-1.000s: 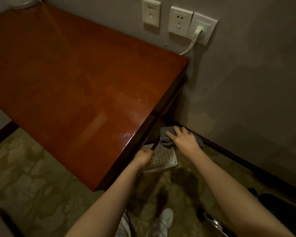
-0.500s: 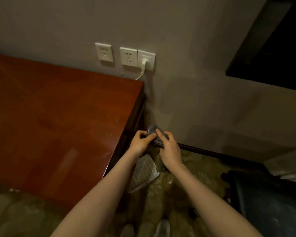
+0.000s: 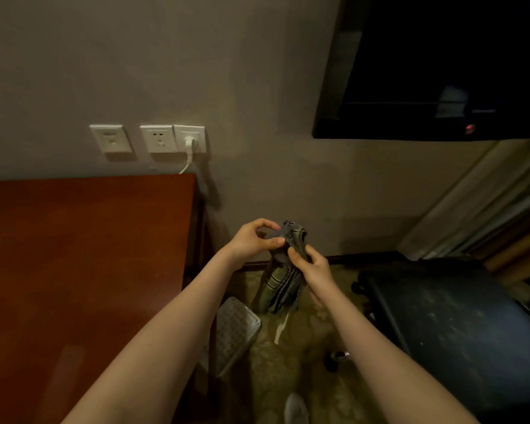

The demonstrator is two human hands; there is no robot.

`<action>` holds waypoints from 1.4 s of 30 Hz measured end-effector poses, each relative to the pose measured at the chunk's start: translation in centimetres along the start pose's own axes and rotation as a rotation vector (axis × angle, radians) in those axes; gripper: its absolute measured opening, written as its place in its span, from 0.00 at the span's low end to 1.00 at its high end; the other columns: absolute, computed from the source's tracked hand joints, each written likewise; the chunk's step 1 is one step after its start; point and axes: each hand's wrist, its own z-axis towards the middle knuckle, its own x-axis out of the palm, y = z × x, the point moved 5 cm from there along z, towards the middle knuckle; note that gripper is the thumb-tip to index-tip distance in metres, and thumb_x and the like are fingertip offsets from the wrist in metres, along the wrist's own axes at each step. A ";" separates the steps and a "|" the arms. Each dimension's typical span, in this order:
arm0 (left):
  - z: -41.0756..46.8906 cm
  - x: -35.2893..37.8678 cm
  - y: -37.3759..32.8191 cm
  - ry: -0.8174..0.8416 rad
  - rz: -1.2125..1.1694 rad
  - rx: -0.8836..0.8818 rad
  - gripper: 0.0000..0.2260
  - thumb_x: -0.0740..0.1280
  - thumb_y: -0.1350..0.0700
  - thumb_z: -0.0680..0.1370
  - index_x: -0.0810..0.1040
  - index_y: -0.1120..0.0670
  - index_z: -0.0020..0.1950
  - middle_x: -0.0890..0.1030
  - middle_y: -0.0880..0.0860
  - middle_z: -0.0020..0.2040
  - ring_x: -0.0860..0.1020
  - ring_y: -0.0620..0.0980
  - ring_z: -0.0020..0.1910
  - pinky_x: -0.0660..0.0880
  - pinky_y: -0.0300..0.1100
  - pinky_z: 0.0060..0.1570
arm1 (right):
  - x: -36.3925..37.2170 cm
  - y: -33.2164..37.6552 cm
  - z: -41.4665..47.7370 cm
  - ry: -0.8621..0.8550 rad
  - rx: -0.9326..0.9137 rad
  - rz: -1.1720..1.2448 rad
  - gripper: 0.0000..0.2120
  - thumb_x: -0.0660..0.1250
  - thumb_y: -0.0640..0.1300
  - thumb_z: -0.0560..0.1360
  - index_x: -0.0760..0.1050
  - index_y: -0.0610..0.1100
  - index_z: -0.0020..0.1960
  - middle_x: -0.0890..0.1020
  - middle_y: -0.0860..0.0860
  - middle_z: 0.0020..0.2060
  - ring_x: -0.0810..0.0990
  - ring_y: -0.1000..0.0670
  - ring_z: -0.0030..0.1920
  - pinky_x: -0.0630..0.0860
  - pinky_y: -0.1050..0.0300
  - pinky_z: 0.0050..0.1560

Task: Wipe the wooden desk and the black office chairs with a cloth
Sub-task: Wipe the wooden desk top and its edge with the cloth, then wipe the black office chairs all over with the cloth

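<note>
A: What do you see, left to right?

B: The wooden desk [image 3: 83, 270] fills my nine o'clock. Just right of its corner, my left hand [image 3: 251, 240] pinches the top edge of the cloth [image 3: 283, 276] between thumb and fingertips. The cloth hangs in loose folds at centre, held in the air beside the desk and not on it. My right hand [image 3: 314, 267] is at four o'clock of the left, fingers curled round the cloth's middle. The hands are close together, both clamped on it. The black office chair [image 3: 459, 325] stands at four o'clock, with pale specks on its seat.

A: How will you handle this step?

B: I judge I'm resetting the cloth, probably for the chair. I'd keep the left pinch fixed and slide my right hand down to gather the hanging tail. Then I'd fold it into a flat pad with a fresh face outward. A trailing end could drag on the carpet or catch the mesh basket [image 3: 236, 328] at seven o'clock of the cloth.

A: Anything changed from half a second ago?

B: Yes. Then the cloth was a tight wad between my fingertips, low by the desk corner. Now it is raised and hangs open. My view has also swung right, so more of the chair shows.
</note>
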 end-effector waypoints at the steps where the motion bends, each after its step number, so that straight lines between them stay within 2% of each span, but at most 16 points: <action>1: 0.0 0.4 -0.4 0.024 0.022 0.011 0.10 0.71 0.61 0.73 0.74 0.55 0.53 0.75 0.50 0.41 0.73 0.43 0.36 0.70 0.27 0.28 | -0.5 0.1 -0.3 -0.030 0.023 0.059 0.32 0.73 0.53 0.68 0.71 0.38 0.66 0.77 0.43 0.61 0.77 0.44 0.60 0.73 0.46 0.62; 4: 0.1 1.2 -0.7 0.116 0.058 0.011 0.08 0.70 0.60 0.74 0.75 0.53 0.51 0.75 0.50 0.40 0.73 0.43 0.36 0.69 0.32 0.31 | -2.5 0.2 -0.9 -0.117 0.052 0.214 0.12 0.63 0.43 0.78 0.75 0.38 0.59 0.80 0.41 0.52 0.80 0.43 0.52 0.75 0.47 0.59; 7: 0.2 1.8 -0.6 0.150 0.036 -0.041 0.06 0.68 0.60 0.76 0.74 0.49 0.46 0.76 0.50 0.40 0.72 0.45 0.37 0.65 0.37 0.34 | -4.2 0.2 -1.6 -0.195 0.066 0.280 0.15 0.61 0.43 0.79 0.73 0.37 0.62 0.79 0.38 0.56 0.78 0.39 0.57 0.73 0.42 0.62; 10: 0.7 2.3 -0.4 0.076 0.054 -0.080 0.08 0.65 0.63 0.77 0.73 0.50 0.44 0.74 0.50 0.41 0.71 0.44 0.36 0.64 0.36 0.32 | -5.6 0.3 -2.3 -0.244 0.101 0.378 0.16 0.60 0.43 0.80 0.71 0.38 0.65 0.78 0.39 0.59 0.77 0.39 0.59 0.75 0.45 0.58; 14: 1.2 3.4 -1.1 0.008 0.042 -0.066 0.06 0.64 0.65 0.77 0.72 0.56 0.50 0.73 0.51 0.40 0.71 0.44 0.36 0.67 0.28 0.26 | -7.4 0.4 -3.0 -0.280 0.188 0.486 0.16 0.59 0.46 0.80 0.71 0.40 0.65 0.77 0.40 0.60 0.76 0.40 0.60 0.74 0.48 0.54; 15: 1.4 3.7 -1.3 -0.007 0.047 -0.061 0.05 0.65 0.65 0.77 0.72 0.56 0.49 0.74 0.52 0.41 0.72 0.44 0.37 0.69 0.29 0.28 | -7.7 0.4 -3.2 -0.279 0.228 0.493 0.16 0.59 0.47 0.80 0.71 0.40 0.65 0.77 0.40 0.60 0.76 0.40 0.60 0.73 0.47 0.54; 19: 2.8 5.4 -1.6 -0.075 0.155 -0.053 0.07 0.68 0.62 0.76 0.71 0.53 0.48 0.76 0.56 0.48 0.76 0.53 0.45 0.75 0.47 0.47 | -9.6 -0.2 -3.6 -0.285 0.307 0.539 0.17 0.56 0.48 0.81 0.73 0.38 0.61 0.76 0.40 0.60 0.74 0.39 0.62 0.70 0.45 0.58; 21: 3.4 6.5 -1.8 -0.101 0.291 -0.046 0.10 0.68 0.59 0.76 0.70 0.52 0.53 0.75 0.54 0.51 0.75 0.53 0.48 0.74 0.47 0.49 | -10.4 -0.6 -3.7 -0.282 0.326 0.554 0.18 0.55 0.49 0.81 0.73 0.38 0.62 0.75 0.38 0.62 0.74 0.39 0.62 0.70 0.45 0.59; 24: 4.3 8.9 -1.8 -0.125 0.452 -0.069 0.18 0.70 0.54 0.75 0.68 0.51 0.61 0.70 0.55 0.61 0.73 0.57 0.59 0.72 0.53 0.60 | -11.9 -1.0 -4.1 -0.297 0.344 0.595 0.19 0.56 0.50 0.81 0.72 0.38 0.64 0.76 0.38 0.62 0.76 0.39 0.58 0.73 0.45 0.54; 26: 4.4 11.4 -1.9 -0.101 0.455 -0.079 0.20 0.69 0.53 0.75 0.67 0.53 0.64 0.68 0.56 0.62 0.72 0.57 0.60 0.72 0.49 0.56 | -13.7 -1.1 -4.1 -0.321 0.330 0.600 0.19 0.57 0.50 0.81 0.71 0.39 0.65 0.76 0.39 0.61 0.76 0.38 0.58 0.73 0.44 0.54; 29: 4.5 16.1 -1.0 0.031 0.326 -0.138 0.16 0.64 0.51 0.78 0.69 0.58 0.62 0.74 0.59 0.61 0.75 0.57 0.55 0.72 0.47 0.46 | -16.4 -1.3 -3.7 -0.357 0.272 0.554 0.17 0.58 0.49 0.81 0.70 0.43 0.67 0.76 0.40 0.62 0.75 0.39 0.61 0.72 0.44 0.59; 32: 3.0 21.6 0.9 0.306 -0.043 -0.458 0.28 0.58 0.36 0.77 0.69 0.56 0.67 0.72 0.56 0.65 0.71 0.59 0.63 0.69 0.51 0.58 | -18.4 -0.9 -3.6 -0.424 0.142 0.401 0.17 0.58 0.47 0.81 0.70 0.44 0.68 0.78 0.44 0.60 0.76 0.42 0.60 0.74 0.48 0.59; 34: 2.3 24.9 0.8 0.443 -0.356 -0.553 0.30 0.54 0.32 0.75 0.73 0.53 0.64 0.75 0.56 0.61 0.73 0.58 0.62 0.69 0.53 0.57 | -19.0 -0.7 -3.7 -0.401 0.032 0.195 0.16 0.59 0.46 0.80 0.71 0.45 0.67 0.78 0.48 0.57 0.77 0.47 0.58 0.75 0.56 0.56; 35: 2.4 26.0 0.3 0.446 -0.461 -0.544 0.28 0.54 0.33 0.75 0.75 0.53 0.60 0.77 0.56 0.57 0.75 0.57 0.58 0.71 0.51 0.55 | -19.1 -0.8 -3.7 -0.367 -0.013 0.089 0.17 0.60 0.46 0.80 0.71 0.46 0.68 0.78 0.49 0.58 0.77 0.49 0.58 0.75 0.58 0.56; 38: 2.9 27.8 -0.9 0.383 -0.644 -0.493 0.24 0.56 0.37 0.77 0.78 0.55 0.54 0.79 0.58 0.50 0.76 0.56 0.52 0.72 0.51 0.55 | -20.4 -1.7 -3.6 -0.244 -0.039 -0.180 0.25 0.65 0.49 0.76 0.65 0.52 0.72 0.74 0.51 0.66 0.71 0.50 0.66 0.69 0.50 0.67; 42: 4.2 29.9 -1.3 0.338 -0.836 -0.436 0.21 0.58 0.44 0.78 0.83 0.57 0.43 0.82 0.58 0.40 0.80 0.55 0.42 0.77 0.46 0.44 | -22.3 -1.3 -4.5 -0.097 -0.116 -0.359 0.41 0.67 0.59 0.68 0.52 0.55 0.76 0.60 0.56 0.73 0.58 0.56 0.72 0.60 0.55 0.72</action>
